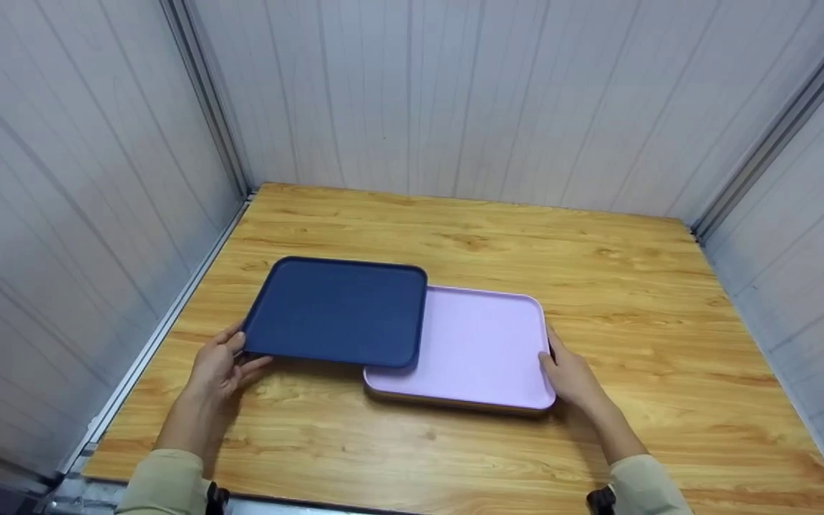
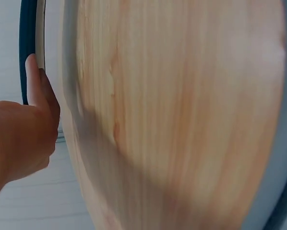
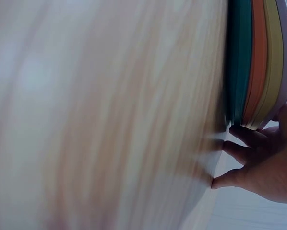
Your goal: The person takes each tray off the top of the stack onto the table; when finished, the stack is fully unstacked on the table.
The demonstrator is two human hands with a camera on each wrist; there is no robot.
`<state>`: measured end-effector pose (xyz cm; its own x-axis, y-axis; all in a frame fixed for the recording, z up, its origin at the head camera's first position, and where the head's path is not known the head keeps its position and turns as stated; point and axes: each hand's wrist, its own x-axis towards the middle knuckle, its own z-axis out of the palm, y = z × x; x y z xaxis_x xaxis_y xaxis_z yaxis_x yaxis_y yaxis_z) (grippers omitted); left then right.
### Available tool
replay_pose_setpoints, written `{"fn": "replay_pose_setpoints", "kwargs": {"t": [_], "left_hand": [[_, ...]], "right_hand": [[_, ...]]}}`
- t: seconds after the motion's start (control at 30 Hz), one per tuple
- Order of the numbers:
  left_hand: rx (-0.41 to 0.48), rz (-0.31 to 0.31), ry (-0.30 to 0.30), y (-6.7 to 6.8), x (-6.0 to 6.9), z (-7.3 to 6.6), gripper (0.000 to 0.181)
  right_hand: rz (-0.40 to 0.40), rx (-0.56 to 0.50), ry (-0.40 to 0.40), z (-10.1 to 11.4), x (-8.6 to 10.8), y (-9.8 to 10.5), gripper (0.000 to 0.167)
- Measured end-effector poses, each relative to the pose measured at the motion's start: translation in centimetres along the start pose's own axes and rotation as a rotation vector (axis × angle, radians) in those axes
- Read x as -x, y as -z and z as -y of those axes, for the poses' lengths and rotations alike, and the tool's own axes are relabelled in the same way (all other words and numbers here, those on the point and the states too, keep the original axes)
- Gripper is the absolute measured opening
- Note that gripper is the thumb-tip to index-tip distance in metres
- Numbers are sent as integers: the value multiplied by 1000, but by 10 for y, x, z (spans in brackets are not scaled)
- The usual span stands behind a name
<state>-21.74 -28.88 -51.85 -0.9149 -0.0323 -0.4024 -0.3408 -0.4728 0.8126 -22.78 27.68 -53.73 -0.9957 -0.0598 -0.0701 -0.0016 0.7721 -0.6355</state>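
Note:
My left hand (image 1: 215,368) grips the near left corner of a dark blue tray (image 1: 337,311), thumb at its rim and other fingers below. In the left wrist view, the hand (image 2: 26,139) holds the tray's edge (image 2: 27,43), with a pale strip beside the blue. The tray's right part overlaps a lilac tray (image 1: 480,343), the top of a stack. My right hand (image 1: 573,375) holds the stack's right side, thumb on the lilac rim. From the right wrist, yellow (image 3: 274,57), orange (image 3: 259,57) and teal (image 3: 240,57) layers show, with spread fingers of the hand (image 3: 268,160) at their corner.
The wooden tabletop (image 1: 455,236) extends around the trays. Pale panelled walls (image 1: 412,100) enclose its back and both sides, with a metal strip (image 1: 162,329) along the left edge.

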Motion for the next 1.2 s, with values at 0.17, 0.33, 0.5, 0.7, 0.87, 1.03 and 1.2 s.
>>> {"fn": "replay_pose_setpoints", "kwargs": {"t": [0.17, 0.33, 0.5, 0.7, 0.87, 1.03, 1.2], "left_hand": [[59, 47, 59, 3, 0, -1, 59], [104, 14, 54, 2, -1, -1, 61], [77, -92, 33, 2, -1, -1, 60], [101, -130, 23, 9, -1, -4, 61], [86, -120, -11, 15, -1, -10, 60], [99, -127, 7, 21, -2, -15, 60], [94, -146, 23, 28, -5, -19, 59]], "right_hand": [[-2, -6, -2, 0, 0, 0, 60], [-5, -10, -2, -2, 0, -1, 60], [-8, -5, 3, -3, 0, -2, 60], [-14, -1, 14, -2, -1, -1, 61], [-4, 3, 1, -1, -2, -1, 61], [-14, 1, 3, -1, -1, -1, 60], [-10, -9, -1, -1, -1, -2, 60]]}}
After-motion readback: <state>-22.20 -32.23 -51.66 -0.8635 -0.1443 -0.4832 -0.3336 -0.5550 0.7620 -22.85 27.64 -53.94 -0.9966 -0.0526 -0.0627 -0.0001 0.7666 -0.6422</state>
